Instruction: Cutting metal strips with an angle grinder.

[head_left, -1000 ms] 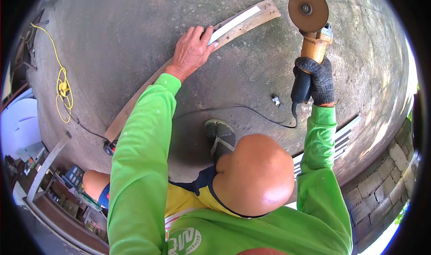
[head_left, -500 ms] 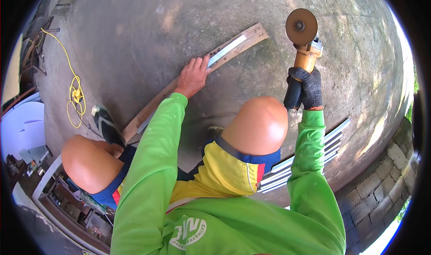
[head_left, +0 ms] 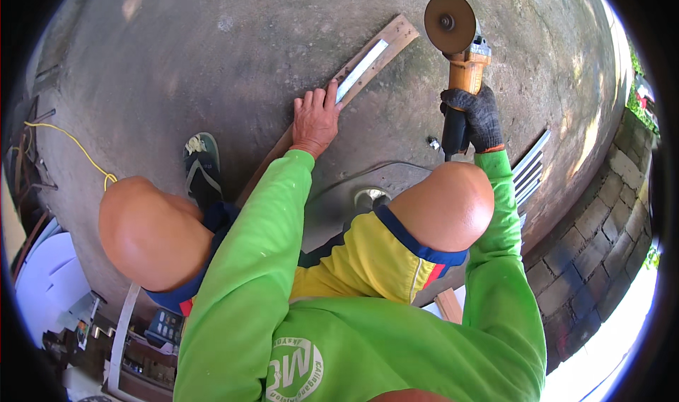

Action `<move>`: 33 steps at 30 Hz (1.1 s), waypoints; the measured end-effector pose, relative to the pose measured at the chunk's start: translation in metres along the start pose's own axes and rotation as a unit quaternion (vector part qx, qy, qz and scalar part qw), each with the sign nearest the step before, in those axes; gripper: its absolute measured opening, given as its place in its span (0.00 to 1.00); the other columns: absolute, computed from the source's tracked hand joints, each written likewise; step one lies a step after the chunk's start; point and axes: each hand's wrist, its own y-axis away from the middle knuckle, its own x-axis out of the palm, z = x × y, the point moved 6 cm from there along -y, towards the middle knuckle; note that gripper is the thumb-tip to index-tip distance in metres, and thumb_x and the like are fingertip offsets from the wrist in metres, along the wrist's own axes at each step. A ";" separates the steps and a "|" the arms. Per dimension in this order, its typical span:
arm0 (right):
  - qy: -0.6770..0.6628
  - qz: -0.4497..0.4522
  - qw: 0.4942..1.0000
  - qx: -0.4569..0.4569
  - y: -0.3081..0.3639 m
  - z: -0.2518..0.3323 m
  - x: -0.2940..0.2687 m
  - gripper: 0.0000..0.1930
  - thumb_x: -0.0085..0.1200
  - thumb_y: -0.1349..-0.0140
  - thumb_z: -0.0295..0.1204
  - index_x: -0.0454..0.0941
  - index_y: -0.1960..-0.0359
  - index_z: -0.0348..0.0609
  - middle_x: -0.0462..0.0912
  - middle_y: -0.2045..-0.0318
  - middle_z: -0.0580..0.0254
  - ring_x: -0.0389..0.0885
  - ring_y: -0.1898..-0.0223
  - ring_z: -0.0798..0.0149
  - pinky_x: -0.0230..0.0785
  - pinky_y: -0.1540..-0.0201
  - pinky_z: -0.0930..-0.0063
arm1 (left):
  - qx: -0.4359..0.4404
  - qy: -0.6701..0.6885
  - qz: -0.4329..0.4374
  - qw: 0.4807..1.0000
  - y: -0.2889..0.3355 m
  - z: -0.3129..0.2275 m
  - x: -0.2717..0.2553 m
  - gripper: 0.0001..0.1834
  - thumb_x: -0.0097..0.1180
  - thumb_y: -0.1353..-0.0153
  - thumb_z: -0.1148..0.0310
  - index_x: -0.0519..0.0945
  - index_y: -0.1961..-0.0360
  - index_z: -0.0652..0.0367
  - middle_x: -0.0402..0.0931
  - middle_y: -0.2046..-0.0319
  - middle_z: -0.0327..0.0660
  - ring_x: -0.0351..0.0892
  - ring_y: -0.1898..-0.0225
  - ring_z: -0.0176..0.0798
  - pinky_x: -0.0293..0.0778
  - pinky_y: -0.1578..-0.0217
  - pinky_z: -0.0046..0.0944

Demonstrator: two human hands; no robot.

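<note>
My bare left hand (head_left: 315,121) is closed over a thin silvery metal bar (head_left: 363,69), fingers curled at its edge. The bar lies lengthwise on a narrow wooden plank (head_left: 396,35) on the ground; my hand and sleeve hide its nearer part. In a dark knit glove, my right hand (head_left: 482,119) wraps around the black handle of an orange angle grinder (head_left: 467,73). Its brown disc (head_left: 450,23) is held up to the right of the plank's far end, apart from the bar. Whether the disc spins cannot be told.
Several metal bars (head_left: 529,168) lie beside my right forearm. A black cord (head_left: 385,167) curves between my feet, and my left shoe (head_left: 203,168) stands beside the plank. A yellow cord (head_left: 74,141) runs at far left. A block wall (head_left: 594,225) borders the right side.
The grinder has come closer to the plank's far end. My left foot has shifted forward along the plank, and the whole view has tilted a little. My left hand still presses the bar.
</note>
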 end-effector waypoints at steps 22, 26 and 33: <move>0.312 -0.104 0.936 0.122 0.085 -0.001 0.032 0.31 0.75 0.61 0.43 0.82 0.57 0.37 0.87 0.70 0.53 0.86 0.69 0.60 0.79 0.60 0.67 | 0.081 0.078 0.061 0.992 -0.017 0.007 0.007 0.36 0.61 0.36 0.58 0.64 0.29 0.50 0.69 0.50 0.43 0.68 0.51 0.50 0.63 0.53 0.53; 0.277 -0.082 0.953 0.087 0.054 -0.034 0.041 0.30 0.74 0.61 0.43 0.82 0.59 0.36 0.86 0.71 0.54 0.85 0.71 0.61 0.79 0.62 0.67 | 0.077 0.052 0.047 0.995 -0.010 0.012 0.007 0.36 0.62 0.37 0.59 0.64 0.29 0.51 0.70 0.51 0.42 0.68 0.51 0.50 0.63 0.53 0.52; 0.211 -0.081 0.971 0.074 0.022 -0.074 0.047 0.29 0.74 0.59 0.43 0.81 0.59 0.35 0.86 0.72 0.56 0.86 0.72 0.61 0.79 0.63 0.67 | 0.077 0.060 0.041 0.994 -0.013 0.010 0.006 0.37 0.63 0.39 0.60 0.65 0.30 0.52 0.70 0.53 0.42 0.69 0.52 0.51 0.64 0.54 0.53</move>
